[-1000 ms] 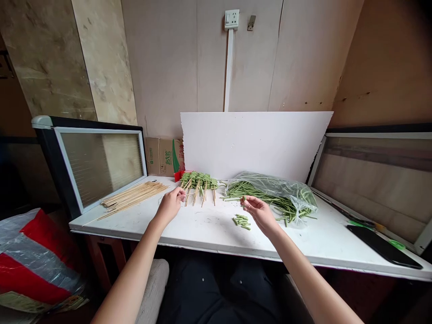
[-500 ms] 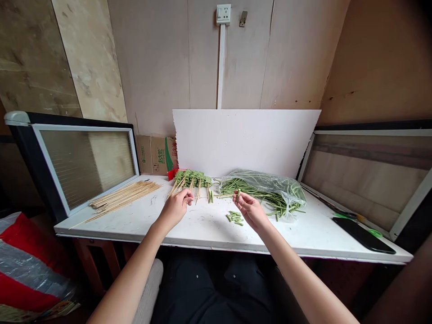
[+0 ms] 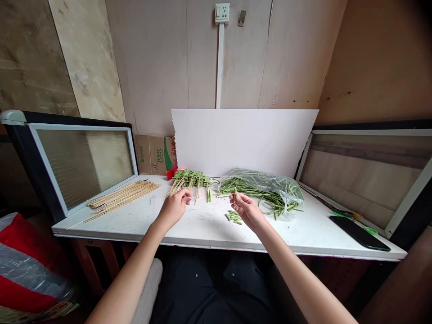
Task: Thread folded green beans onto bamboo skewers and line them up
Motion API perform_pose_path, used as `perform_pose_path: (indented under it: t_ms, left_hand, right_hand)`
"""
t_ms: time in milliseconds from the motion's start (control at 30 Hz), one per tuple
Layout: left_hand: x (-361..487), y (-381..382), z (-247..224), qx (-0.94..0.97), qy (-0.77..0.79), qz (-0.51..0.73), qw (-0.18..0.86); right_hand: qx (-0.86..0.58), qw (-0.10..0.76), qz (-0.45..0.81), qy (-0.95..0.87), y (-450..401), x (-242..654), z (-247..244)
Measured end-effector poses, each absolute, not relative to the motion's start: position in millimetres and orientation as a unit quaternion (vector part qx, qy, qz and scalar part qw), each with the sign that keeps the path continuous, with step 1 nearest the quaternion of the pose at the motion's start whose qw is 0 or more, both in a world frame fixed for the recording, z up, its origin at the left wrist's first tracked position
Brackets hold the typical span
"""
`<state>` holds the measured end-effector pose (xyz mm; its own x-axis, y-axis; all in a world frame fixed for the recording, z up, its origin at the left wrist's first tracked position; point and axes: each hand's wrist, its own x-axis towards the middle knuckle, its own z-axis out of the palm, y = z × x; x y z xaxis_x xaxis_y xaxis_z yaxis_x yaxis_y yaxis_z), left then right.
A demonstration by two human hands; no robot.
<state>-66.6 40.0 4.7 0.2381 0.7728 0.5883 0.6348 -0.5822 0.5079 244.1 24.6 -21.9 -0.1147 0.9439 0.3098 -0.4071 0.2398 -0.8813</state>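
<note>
From my remote seat I see the white table (image 3: 202, 227), a clear bag of long beans (image 3: 266, 191) far right, bean-loaded skewers (image 3: 191, 177) far left of centre. Left hand (image 3: 172, 209) and right hand (image 3: 248, 209) have drawn closer, apparently bringing skewer and bean together. Cut beans (image 3: 232, 217) lie just nearer. Left fingertips pinch the thin skewer (image 3: 201, 196), two pieces (image 3: 209, 195) seemingly threaded; right fingertips pinch one upright piece (image 3: 235, 193), contact unclear.
</note>
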Motion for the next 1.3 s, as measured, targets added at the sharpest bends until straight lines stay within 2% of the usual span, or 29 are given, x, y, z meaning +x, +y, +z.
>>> perform_pose_path:
  t_ms: [467, 733, 1300]
  left_hand:
    - [-71, 46, 0, 0.78, 0.459, 0.416, 0.087]
    - [-81, 52, -3, 0.779, 0.473, 0.405, 0.08]
    - [-94, 58, -6, 0.777, 0.508, 0.361, 0.088]
  right_hand:
    - [-0.271, 0.6, 0.567, -0.494, 20, 238, -21]
    - [-0.31, 0.632, 0.519, -0.484, 16, 222, -27]
    - [-0.358, 0.641, 0.457, -0.502, 20, 208, -47]
